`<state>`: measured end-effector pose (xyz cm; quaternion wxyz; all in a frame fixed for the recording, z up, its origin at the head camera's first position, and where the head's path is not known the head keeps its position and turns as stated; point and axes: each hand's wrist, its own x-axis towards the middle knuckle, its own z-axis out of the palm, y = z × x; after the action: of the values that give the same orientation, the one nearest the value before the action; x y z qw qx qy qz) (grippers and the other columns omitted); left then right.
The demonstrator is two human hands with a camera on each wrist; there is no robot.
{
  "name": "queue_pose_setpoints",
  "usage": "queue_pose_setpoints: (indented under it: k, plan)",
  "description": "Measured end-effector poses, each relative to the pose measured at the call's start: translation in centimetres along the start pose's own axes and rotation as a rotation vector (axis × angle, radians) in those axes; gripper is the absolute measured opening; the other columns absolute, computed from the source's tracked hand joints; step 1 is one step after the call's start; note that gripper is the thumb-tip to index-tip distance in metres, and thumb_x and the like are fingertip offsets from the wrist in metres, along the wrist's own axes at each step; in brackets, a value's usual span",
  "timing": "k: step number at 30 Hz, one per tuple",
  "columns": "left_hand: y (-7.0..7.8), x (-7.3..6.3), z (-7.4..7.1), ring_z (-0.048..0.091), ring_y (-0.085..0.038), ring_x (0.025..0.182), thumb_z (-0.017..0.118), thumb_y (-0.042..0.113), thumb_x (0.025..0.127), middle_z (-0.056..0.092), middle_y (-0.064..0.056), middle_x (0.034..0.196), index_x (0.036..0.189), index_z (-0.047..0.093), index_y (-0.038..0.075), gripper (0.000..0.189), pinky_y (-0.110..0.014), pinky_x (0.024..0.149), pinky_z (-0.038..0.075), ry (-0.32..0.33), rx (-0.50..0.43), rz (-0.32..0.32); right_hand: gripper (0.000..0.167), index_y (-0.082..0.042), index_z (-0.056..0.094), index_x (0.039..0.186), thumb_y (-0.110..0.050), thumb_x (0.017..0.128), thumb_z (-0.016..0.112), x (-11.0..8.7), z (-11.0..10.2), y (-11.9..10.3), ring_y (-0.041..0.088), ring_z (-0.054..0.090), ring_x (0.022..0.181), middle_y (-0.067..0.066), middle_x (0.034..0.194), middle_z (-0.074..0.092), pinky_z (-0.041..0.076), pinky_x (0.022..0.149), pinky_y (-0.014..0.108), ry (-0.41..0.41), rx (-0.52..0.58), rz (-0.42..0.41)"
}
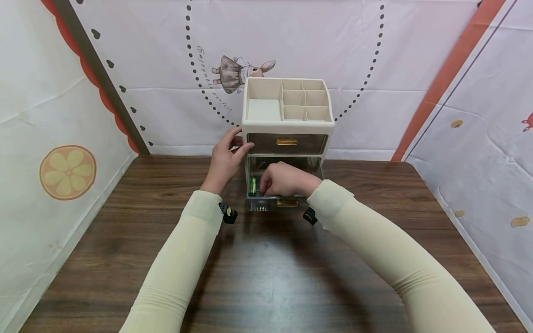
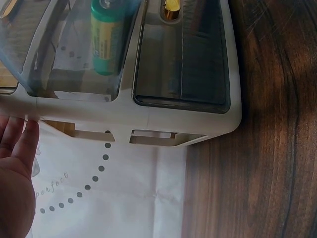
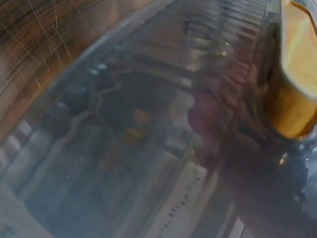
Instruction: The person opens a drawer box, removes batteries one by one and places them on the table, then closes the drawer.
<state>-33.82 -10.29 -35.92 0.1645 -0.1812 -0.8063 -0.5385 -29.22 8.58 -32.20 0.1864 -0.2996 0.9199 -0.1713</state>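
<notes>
A cream desktop organizer [image 1: 288, 123] stands at the back of the table, its clear middle drawer [image 1: 261, 204] pulled out. My left hand [image 1: 225, 160] rests on its left side, the thumb on the front edge; in the left wrist view the straight fingers [image 2: 20, 141] touch the side. My right hand [image 1: 285, 179] is inside the pulled-out drawer, fingers bent downward; what lies under the fingertips is hidden. Left of them in the drawer lies a green battery [image 1: 253, 186], also visible through the clear plastic in the left wrist view [image 2: 108, 39].
Above is a dark-fronted top drawer [image 1: 270, 144], pushed in, with a gold handle. The bottom drawer [image 2: 181, 59] is pushed in too. Open compartments [image 1: 294, 97] form the organizer's top. The brown table [image 1: 266, 277] meets a printed white cloth [image 1: 291, 41] behind.
</notes>
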Motion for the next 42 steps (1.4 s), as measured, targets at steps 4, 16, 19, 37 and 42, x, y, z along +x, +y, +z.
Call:
queue_pose_setpoints:
  k: [4, 16, 19, 37, 42]
  plan:
    - [-0.1, 0.1, 0.0, 0.062, -0.016, 0.102, 0.064, 0.045, 0.089, 0.064, -0.004, 0.105, 0.136, 0.051, 0.029, 0.051, -0.036, 0.096, 0.052, -0.001, 0.006, -0.001, 0.009, -0.018, 0.075, 0.094, -0.014, 0.089, 0.069, 0.1, 0.1, 0.0, 0.008, 0.065, 0.086, -0.005, 0.093, 0.072, 0.055, 0.079, 0.031, 0.018, 0.004, 0.003]
    - [0.0, 0.0, 0.2, 0.063, -0.016, 0.102, 0.064, 0.046, 0.089, 0.065, -0.003, 0.105, 0.135, 0.052, 0.031, 0.05, -0.036, 0.096, 0.052, -0.001, -0.009, 0.004, 0.014, -0.017, 0.075, 0.096, -0.009, 0.088, 0.066, 0.2, 0.1, 0.1, 0.01, 0.065, 0.088, -0.004, 0.093, 0.072, 0.055, 0.081, 0.031, 0.001, -0.032, -0.014]
    - [0.2, -0.1, 0.2, 0.063, -0.016, 0.101, 0.064, 0.044, 0.089, 0.065, -0.004, 0.105, 0.135, 0.052, 0.031, 0.049, -0.036, 0.096, 0.052, 0.001, -0.016, 0.009, 0.013, -0.016, 0.075, 0.096, -0.01, 0.088, 0.066, -0.1, 0.0, 0.2, 0.009, 0.065, 0.089, -0.004, 0.094, 0.072, 0.055, 0.081, 0.031, 0.017, -0.016, -0.006]
    - [0.1, 0.0, 0.3, 0.063, -0.016, 0.1, 0.065, 0.043, 0.089, 0.065, -0.005, 0.104, 0.134, 0.053, 0.029, 0.048, -0.038, 0.095, 0.053, 0.019, -0.005, 0.004, 0.013, -0.016, 0.073, 0.098, -0.019, 0.085, 0.073, -2.8, -1.5, 1.2, 0.009, 0.067, 0.085, -0.003, 0.092, 0.072, 0.055, 0.079, 0.032, 0.165, 0.032, -0.013]
    - [0.1, -0.1, 0.3, 0.062, -0.018, 0.101, 0.064, 0.044, 0.09, 0.064, -0.005, 0.105, 0.135, 0.052, 0.03, 0.049, -0.04, 0.096, 0.052, 0.009, -0.004, 0.002, 0.013, -0.015, 0.074, 0.097, -0.018, 0.084, 0.074, -4.0, -1.9, 1.8, 0.01, 0.067, 0.085, -0.003, 0.091, 0.073, 0.055, 0.079, 0.032, 0.212, 0.058, -0.001]
